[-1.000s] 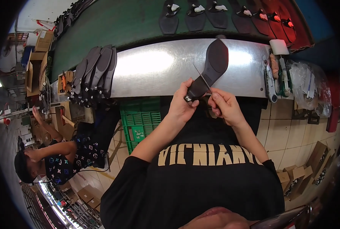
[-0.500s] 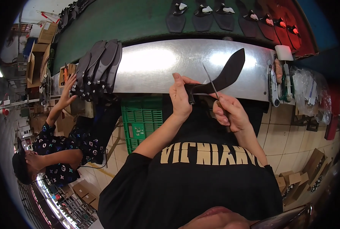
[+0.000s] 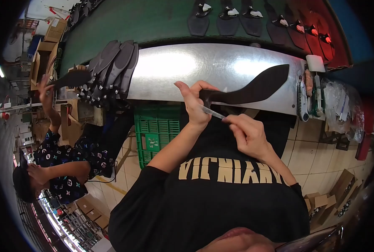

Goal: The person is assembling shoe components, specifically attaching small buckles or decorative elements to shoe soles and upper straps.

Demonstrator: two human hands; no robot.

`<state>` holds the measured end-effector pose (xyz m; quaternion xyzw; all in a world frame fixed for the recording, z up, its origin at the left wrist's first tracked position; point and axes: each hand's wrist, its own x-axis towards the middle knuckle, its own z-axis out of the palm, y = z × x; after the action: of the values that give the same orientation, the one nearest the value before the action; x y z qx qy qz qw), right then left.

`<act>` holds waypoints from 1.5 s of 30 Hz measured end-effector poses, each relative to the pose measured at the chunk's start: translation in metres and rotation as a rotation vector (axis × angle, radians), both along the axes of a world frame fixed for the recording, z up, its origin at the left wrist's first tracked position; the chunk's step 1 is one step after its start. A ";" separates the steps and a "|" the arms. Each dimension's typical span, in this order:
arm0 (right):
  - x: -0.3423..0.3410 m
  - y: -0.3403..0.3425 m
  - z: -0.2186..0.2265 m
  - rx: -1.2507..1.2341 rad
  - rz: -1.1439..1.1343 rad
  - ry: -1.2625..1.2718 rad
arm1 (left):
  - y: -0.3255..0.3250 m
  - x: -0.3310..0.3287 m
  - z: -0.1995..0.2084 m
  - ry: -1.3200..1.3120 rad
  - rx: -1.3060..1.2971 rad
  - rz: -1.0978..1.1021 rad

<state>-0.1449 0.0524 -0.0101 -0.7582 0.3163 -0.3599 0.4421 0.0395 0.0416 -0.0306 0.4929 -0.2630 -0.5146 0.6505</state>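
A long black shoe sole (image 3: 258, 89), curved and wide at its far end, reaches out to the right over the metal bench. My left hand (image 3: 194, 107) is closed round its narrow end, thumb raised. Between the fingers of my right hand (image 3: 248, 133) is a knife (image 3: 213, 112) with a thin blade. That blade points left and its tip lies against or just in front of my left palm; whether it touches is unclear. Most of the knife's handle is hidden by my fingers.
Dark soles (image 3: 117, 69) lie stacked on the bench (image 3: 170, 84) at left. A co-worker's hand (image 3: 47, 94) holds another sole (image 3: 73, 78). Beyond runs a green conveyor (image 3: 153, 23) with several soles. Hand tools (image 3: 303, 101) and a plastic bag (image 3: 342, 107) are at right; a green crate (image 3: 157, 128) stands below.
The knife has swung from pointing up across the sole to pointing left at my left hand. The sole's wide end has dropped and shifted right. The co-worker's hand has moved left and holds a sole.
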 end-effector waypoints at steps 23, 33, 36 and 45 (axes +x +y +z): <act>0.024 0.018 -0.016 -0.062 0.098 0.111 | -0.027 0.004 -0.035 1.028 0.402 0.076; 0.001 -0.018 -0.007 0.121 -0.213 0.129 | -0.020 0.179 0.040 0.324 -0.043 0.190; 0.004 -0.022 -0.008 0.128 -0.191 0.119 | -0.008 0.256 0.086 0.094 -0.030 0.489; -0.022 -0.047 -0.018 0.172 -0.370 0.121 | 0.028 0.393 0.084 -0.905 0.024 0.960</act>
<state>-0.1668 0.0056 -0.0277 -0.6668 0.5058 -0.3605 0.4118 0.4321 0.0695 0.0536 0.7303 -0.2555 0.0875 0.6274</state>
